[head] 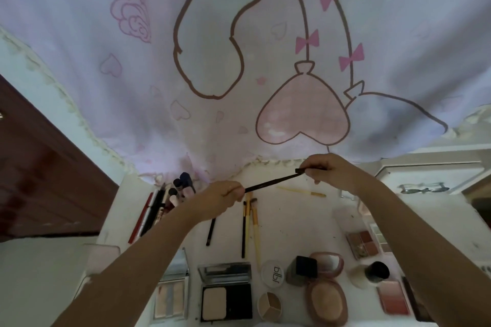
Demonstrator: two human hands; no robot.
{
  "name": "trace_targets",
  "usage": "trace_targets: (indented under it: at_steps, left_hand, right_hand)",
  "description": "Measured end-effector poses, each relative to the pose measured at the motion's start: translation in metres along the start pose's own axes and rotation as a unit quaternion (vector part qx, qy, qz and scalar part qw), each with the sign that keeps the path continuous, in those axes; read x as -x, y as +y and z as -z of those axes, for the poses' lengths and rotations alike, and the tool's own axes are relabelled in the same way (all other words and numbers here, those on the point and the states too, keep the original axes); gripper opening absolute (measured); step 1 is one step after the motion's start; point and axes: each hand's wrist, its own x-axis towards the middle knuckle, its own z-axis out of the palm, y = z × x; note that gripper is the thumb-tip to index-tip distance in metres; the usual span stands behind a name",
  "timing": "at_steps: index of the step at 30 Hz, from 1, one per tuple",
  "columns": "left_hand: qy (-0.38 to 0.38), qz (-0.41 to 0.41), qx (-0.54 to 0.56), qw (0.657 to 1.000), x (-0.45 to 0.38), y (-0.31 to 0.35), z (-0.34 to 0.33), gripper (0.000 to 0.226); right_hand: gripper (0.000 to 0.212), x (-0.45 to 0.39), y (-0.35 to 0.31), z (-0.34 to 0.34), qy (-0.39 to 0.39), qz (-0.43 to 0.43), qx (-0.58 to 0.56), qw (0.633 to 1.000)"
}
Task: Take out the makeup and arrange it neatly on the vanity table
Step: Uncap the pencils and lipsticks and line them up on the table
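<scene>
Eyeliner pencil (271, 182) held above table between left hand (220, 199) and right hand (328, 168).

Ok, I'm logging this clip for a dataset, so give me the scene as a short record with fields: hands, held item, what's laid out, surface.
left hand: grips the lower end of the thin dark pencil
right hand: pinches the pencil's upper end
pencil state: held in the air above the table, slanted up to the right
brushes: yellow-handled, lying side by side mid-table
open palettes: square powder compact, oval compact, blush pan
surface: white vanity table
backdrop: cartoon-print cloth
</scene>
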Motion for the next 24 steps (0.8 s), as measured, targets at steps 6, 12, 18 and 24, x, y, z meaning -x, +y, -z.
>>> trace_targets:
  at_steps: [6, 12, 18, 24]
  left_hand:
    - [-0.016, -0.003, -0.013, 1.000, 0.004, -0.001, -0.003, 0.034]
    - [-0.005, 0.022, 0.061, 0.998, 0.004, -0.015, -0.003, 0.035]
    - [-0.015, 0.036, 0.088, 0.995, 0.003, -0.026, -0.003, 0.036]
    - [-0.033, 0.033, 0.069, 0.996, 0.005, -0.025, -0.008, 0.035]
  right_hand:
    - [0.016, -0.001, -0.007, -0.007, -0.011, 0.030, 0.021, 0.999]
    - [0.019, -0.004, -0.005, -0.003, 0.019, 0.048, 0.046, 0.998]
    - [0.018, -0.007, -0.001, -0.008, 0.001, 0.055, 0.059, 0.997]
    - [0.018, -0.010, 0.003, -0.014, -0.024, 0.054, 0.072, 0.996]
